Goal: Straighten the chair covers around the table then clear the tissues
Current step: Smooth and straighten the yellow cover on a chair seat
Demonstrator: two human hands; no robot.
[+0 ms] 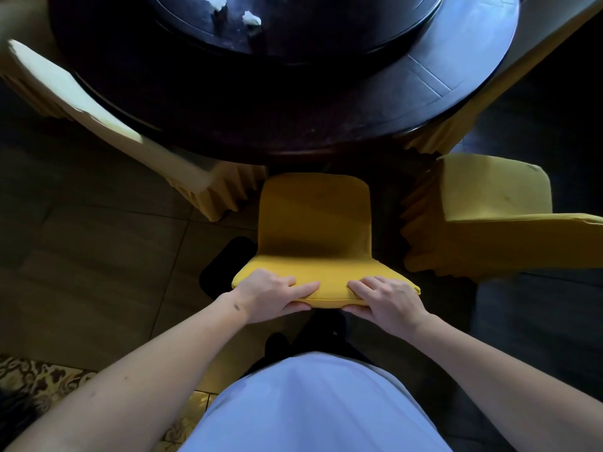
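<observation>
Your left hand (270,293) and right hand (385,300) pinch the top edge of the smooth yellow chair cover (315,223), at the dark round table (293,119); two crumpled tissues (251,17) lie on it.

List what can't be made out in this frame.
- Head view: table far side, cut off by the top edge.
- Tissues: too small to count sheets.
- Left chair: blurred, cover state unclear.
- Middle chair cover: back face hidden by its top edge, gripped by left hand and right hand.
</observation>
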